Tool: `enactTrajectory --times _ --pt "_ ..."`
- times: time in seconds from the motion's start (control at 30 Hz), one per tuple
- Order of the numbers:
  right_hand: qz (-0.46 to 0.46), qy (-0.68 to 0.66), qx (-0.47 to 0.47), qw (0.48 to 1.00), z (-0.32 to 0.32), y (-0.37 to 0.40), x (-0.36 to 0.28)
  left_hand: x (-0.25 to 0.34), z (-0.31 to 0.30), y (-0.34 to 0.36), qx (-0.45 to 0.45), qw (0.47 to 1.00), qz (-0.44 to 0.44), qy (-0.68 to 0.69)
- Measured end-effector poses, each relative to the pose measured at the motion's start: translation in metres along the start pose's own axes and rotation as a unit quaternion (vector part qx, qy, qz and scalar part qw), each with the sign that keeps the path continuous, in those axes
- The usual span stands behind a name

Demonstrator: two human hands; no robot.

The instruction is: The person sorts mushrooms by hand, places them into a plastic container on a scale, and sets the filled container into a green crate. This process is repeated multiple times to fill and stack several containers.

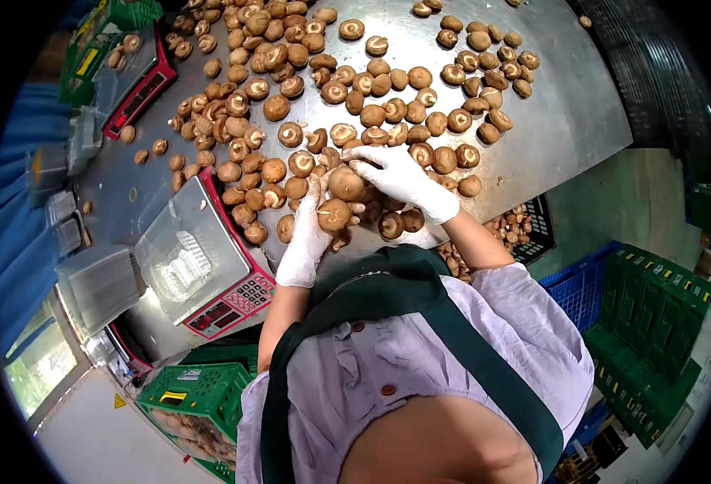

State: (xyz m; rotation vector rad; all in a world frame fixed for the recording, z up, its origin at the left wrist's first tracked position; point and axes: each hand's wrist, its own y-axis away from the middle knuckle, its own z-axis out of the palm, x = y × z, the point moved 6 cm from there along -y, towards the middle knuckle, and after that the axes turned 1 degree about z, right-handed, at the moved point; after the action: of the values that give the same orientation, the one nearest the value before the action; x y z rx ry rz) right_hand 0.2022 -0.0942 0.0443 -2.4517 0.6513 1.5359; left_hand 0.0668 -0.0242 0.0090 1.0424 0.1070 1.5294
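Note:
In the head view, my left hand [307, 234], in a white glove, cups brown shiitake mushrooms at the near side of the metal table. One large shiitake mushroom [334, 215] rests against its palm and fingers. My right hand [400, 176], also gloved, curves from the right over another shiitake mushroom [347, 184], with its fingers bent round the far side. Both hands are close together, and their thumbs are partly hidden. Several darker mushrooms [391, 225] lie just below my right hand, near the table edge.
Many loose mushrooms cover the metal table [565, 97]. A red-edged scale [247, 294] bears a clear plastic tray [180, 260] on the left, beside stacked trays [97, 282]. Another scale [139, 98] stands farther off. Green crates [198, 395] and a black mushroom basket [539, 230] flank me.

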Motion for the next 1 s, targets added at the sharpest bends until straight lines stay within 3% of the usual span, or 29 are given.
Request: enactTrajectory --times 0.3,0.4,0.43,0.47,0.53,0.63,0.7,0.8,0.87,0.9,0.93,0.97,1.0 --pt "0.080 -0.105 0.010 0.991 -0.012 0.019 0.006 0.016 0.019 0.005 -0.071 0.988 0.133 -0.029" --pt "0.104 -0.053 0.017 0.993 -0.012 0.025 0.000 0.013 0.012 -0.001 -0.045 0.985 0.168 -0.007" --pt "0.049 -0.037 0.053 0.997 -0.012 0.026 -0.007 0.013 0.007 -0.004 -0.026 0.982 0.185 -0.006" --pt "0.064 -0.023 0.034 0.997 -0.008 0.028 -0.008 0.012 0.005 -0.007 -0.025 0.978 0.199 0.052" --pt "0.084 -0.039 -0.029 0.995 0.001 0.030 -0.021 0.012 0.003 -0.009 0.012 0.973 0.227 0.027" --pt "-0.091 0.020 0.108 0.990 0.017 0.031 -0.025 0.013 0.006 -0.011 0.061 0.969 0.239 0.022" --pt "-0.120 -0.010 0.145 0.982 0.016 0.033 -0.021 0.007 -0.013 -0.027 -0.003 0.969 0.225 0.105" --pt "0.032 -0.056 -0.039 0.997 -0.006 0.041 -0.020 0.014 -0.009 -0.017 -0.051 0.977 0.137 0.155" --pt "0.104 -0.062 -0.125 0.985 -0.031 0.060 -0.018 0.019 -0.015 -0.010 -0.017 0.970 0.091 0.227" --pt "0.042 -0.048 -0.158 0.985 -0.046 0.071 -0.019 0.021 -0.020 -0.008 0.002 0.962 0.086 0.258" --pt "0.036 -0.062 -0.206 0.976 -0.051 0.088 0.000 0.026 -0.017 -0.003 -0.043 0.961 0.096 0.254" --pt "0.066 -0.112 -0.334 0.934 -0.060 0.109 0.006 0.031 -0.013 0.003 -0.088 0.958 0.107 0.250" --pt "0.043 -0.091 -0.328 0.939 -0.076 0.123 0.011 0.034 -0.013 0.008 -0.065 0.968 0.108 0.219"
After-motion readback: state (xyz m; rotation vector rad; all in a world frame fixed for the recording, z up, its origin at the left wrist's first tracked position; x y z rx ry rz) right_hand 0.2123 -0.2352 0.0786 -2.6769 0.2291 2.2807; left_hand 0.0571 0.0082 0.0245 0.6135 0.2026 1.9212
